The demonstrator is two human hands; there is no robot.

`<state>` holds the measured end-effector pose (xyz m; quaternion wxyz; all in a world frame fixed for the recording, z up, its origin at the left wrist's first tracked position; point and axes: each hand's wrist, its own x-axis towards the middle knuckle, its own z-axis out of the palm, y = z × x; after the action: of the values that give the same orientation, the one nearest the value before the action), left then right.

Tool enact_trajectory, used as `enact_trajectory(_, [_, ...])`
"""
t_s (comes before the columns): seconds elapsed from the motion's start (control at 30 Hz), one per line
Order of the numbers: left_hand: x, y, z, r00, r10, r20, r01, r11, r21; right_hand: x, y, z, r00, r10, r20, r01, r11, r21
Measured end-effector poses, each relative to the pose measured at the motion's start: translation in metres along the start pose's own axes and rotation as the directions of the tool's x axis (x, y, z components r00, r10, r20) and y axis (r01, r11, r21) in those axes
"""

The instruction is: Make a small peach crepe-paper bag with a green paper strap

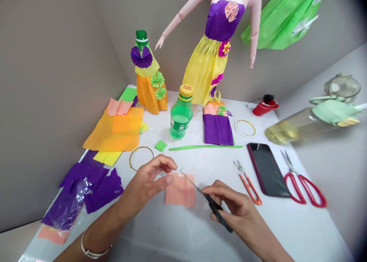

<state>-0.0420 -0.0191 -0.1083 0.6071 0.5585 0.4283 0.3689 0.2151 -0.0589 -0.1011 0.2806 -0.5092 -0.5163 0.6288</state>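
My right hand [233, 202] grips a small pair of black-handled scissors [214, 206], their thin blades pointing up and left. Beneath the blades lies a square of peach fabric [180, 191] on the white table. A tiny pale scrap shows by the blade tip, too small to name. My left hand [156, 176] hovers at the upper left of the square, fingers curved and thumb apart, with nothing visible between them. Beyond it are a gold ring [141, 158] and a small folded green piece [161, 145]. A long green strip [205, 147] stretches behind the square.
Orange-handled snips [249, 183], a phone [268, 170] and red-handled scissors [306, 187] lie at right. A green bottle [181, 115] stands mid-table beside a small purple bag [218, 129]. Purple fabric [103, 191] and orange fabric [114, 134] cover the left. A dressed doll form [225, 25] rises behind.
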Motion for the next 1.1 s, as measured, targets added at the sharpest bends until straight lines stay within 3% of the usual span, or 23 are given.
enact_trajectory(0.13, [0.001, -0.003, 0.011, 0.997, -0.080, 0.016, 0.082, 0.983, -0.161, 0.001, 0.002, 0.003, 0.999, 0.035, -0.028, -0.034, 0.999, 0.041])
enact_trajectory(0.4, [0.004, -0.011, 0.014, 0.998, -0.010, -0.070, 0.005, 0.997, -0.082, 0.003, 0.001, 0.006, 0.998, -0.051, -0.045, 0.049, 0.998, -0.037])
enact_trajectory(0.53, [0.005, -0.017, 0.011, 0.993, 0.056, -0.105, -0.049, 0.996, 0.072, 0.002, 0.004, 0.001, 0.995, -0.091, -0.046, 0.086, 0.991, -0.104])
enact_trajectory(0.63, [0.007, -0.020, 0.009, 0.960, 0.209, -0.187, -0.131, 0.923, 0.362, 0.002, 0.013, -0.010, 0.978, -0.110, -0.175, 0.058, 0.960, -0.274])
enact_trajectory(0.7, [0.009, -0.023, 0.008, 0.902, 0.385, -0.197, -0.208, 0.786, 0.581, 0.003, 0.023, -0.019, 0.938, -0.171, -0.301, 0.001, 0.870, -0.493])
enact_trajectory(0.77, [0.011, -0.026, 0.008, 0.845, 0.520, -0.128, -0.281, 0.634, 0.721, 0.006, 0.033, -0.026, 0.907, -0.277, -0.317, -0.036, 0.700, -0.713])
enact_trajectory(0.83, [0.013, -0.030, 0.007, 0.824, 0.564, -0.048, -0.326, 0.543, 0.774, 0.010, 0.040, -0.028, 0.897, -0.377, -0.233, -0.019, 0.493, -0.870])
enact_trajectory(0.9, [0.015, -0.033, 0.008, 0.827, 0.563, 0.006, -0.352, 0.509, 0.785, 0.014, 0.040, -0.027, 0.877, -0.462, -0.132, 0.015, 0.302, -0.953])
enact_trajectory(0.97, [0.015, -0.036, 0.009, 0.826, 0.561, 0.050, -0.381, 0.491, 0.783, 0.018, 0.034, -0.023, 0.861, -0.505, -0.067, 0.023, 0.170, -0.985])
enact_trajectory(1.03, [0.015, -0.037, 0.010, 0.813, 0.575, 0.086, -0.414, 0.469, 0.780, 0.022, 0.023, -0.017, 0.868, -0.493, -0.054, 0.028, 0.158, -0.987])
enact_trajectory(1.1, [0.014, -0.038, 0.011, 0.789, 0.604, 0.113, -0.448, 0.440, 0.779, 0.026, 0.010, -0.010, 0.902, -0.422, -0.090, 0.057, 0.324, -0.944])
